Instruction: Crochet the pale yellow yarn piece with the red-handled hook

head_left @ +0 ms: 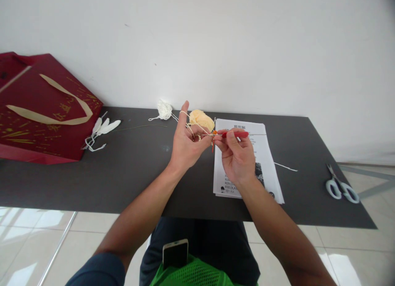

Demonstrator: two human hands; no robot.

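The left hand [187,146] lifts its index finger high with pale yarn [195,120] running over it, while its thumb and the other fingers close in a narrow pinch on the yarn. The right hand [239,158] curls around the red handle of a thin hook [237,134], which lies nearly level between the hands, its metal shaft reaching the left fingertips. A small orange piece [215,132] shows there, too small to identify. Just behind the left hand, a plump, oval yellow ball [202,119] sits on the desk [138,175], near printed sheets [268,154] beneath the right hand.
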